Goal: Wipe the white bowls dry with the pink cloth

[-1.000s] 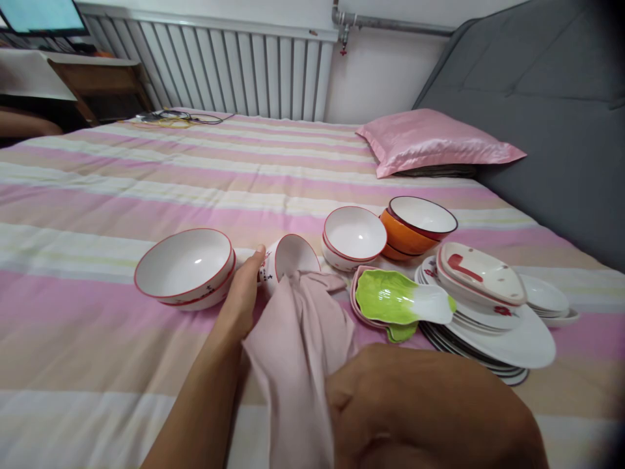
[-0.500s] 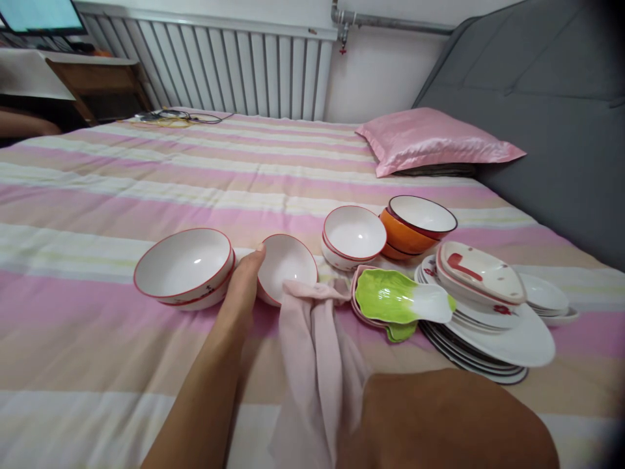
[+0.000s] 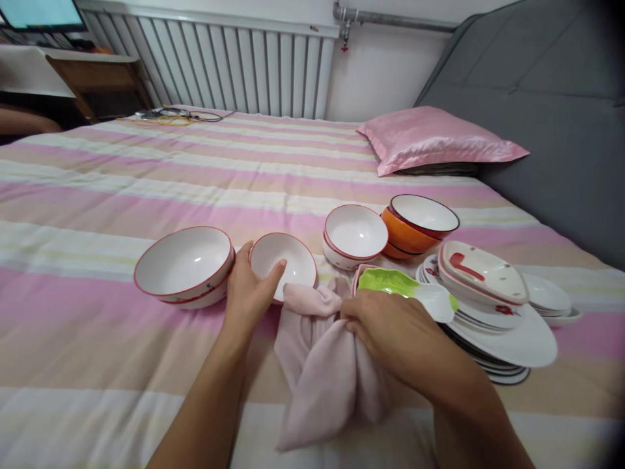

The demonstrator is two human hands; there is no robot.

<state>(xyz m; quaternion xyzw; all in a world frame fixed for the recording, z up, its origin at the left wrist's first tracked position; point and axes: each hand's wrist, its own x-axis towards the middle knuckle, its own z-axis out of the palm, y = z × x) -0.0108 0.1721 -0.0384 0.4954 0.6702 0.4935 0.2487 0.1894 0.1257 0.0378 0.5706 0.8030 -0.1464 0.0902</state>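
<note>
My left hand [image 3: 249, 283] grips a small white bowl [image 3: 276, 251] with a red rim at its left side, thumb over the opening and fingers outside. My right hand [image 3: 381, 319] is closed on a pale pink cloth [image 3: 325, 384], which hangs down in folds; one end of it covers the bowl's near right rim. Left of my left hand are two stacked larger white bowls [image 3: 183, 264] with red rims. Behind my right hand lies a green and white vegetable-shaped dish [image 3: 385, 280], partly hidden by that hand.
Two stacked white bowls [image 3: 356, 231] and a stack of orange bowls [image 3: 410, 231] stand farther back. At right are stacked plates [image 3: 530, 339], a patterned dish [image 3: 488, 270] and small white dishes [image 3: 547, 293]. A pink pillow [image 3: 439, 140] lies by the grey headboard [image 3: 547, 78]; cables [image 3: 180, 117] lie at the far edge.
My right hand has come forward from the near edge and now shows closed on the cloth, bunching it. My left thumb has moved from the rim to over the small bowl's opening.
</note>
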